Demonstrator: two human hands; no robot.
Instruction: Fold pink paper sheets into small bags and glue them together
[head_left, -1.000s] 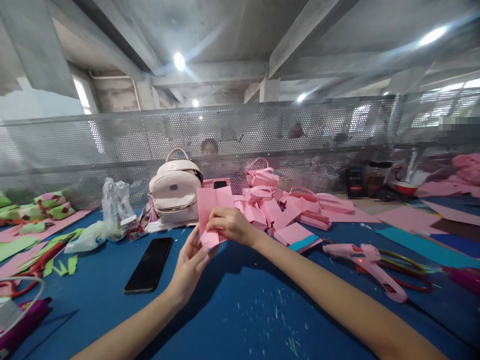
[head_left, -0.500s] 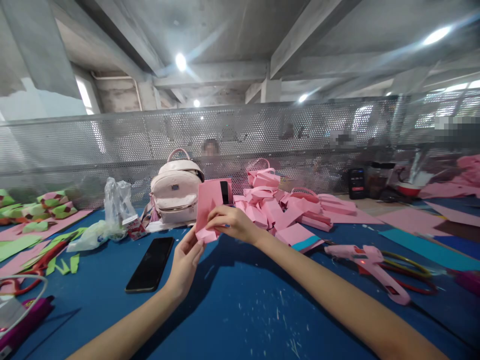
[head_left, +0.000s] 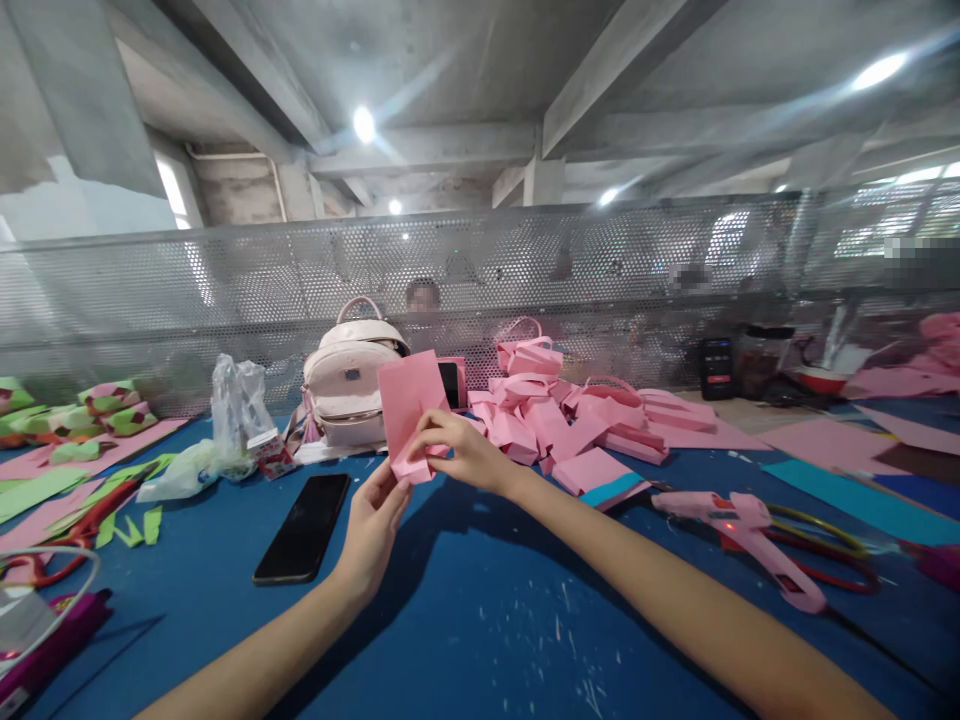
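Observation:
A sheet of pink paper (head_left: pixel 411 390), folded near its lower end, is held up above the blue table between my hands. My left hand (head_left: pixel 375 520) is closed on its lower left corner, thumb and fingers pinching the folded edge. Closed on the lower right part of the same paper is my right hand (head_left: pixel 461 450), its fingertips pressed at the fold. Part of the fold is hidden behind the fingers. A black phone (head_left: pixel 302 530) lies on the table left of my left hand.
Behind the hands stand a pale backpack (head_left: pixel 351 385) and a heap of pink paper pieces (head_left: pixel 540 410). A pink glue gun (head_left: pixel 739 530) lies at right with its cord. Red-handled scissors (head_left: pixel 75 545), green paper strips and a plastic bag (head_left: pixel 236 410) are at left. A perforated metal screen (head_left: pixel 262 290) runs behind.
The upper part of the pink paper has swung to the left and shows its flat face more. Both hands keep nearly the same place and grip.

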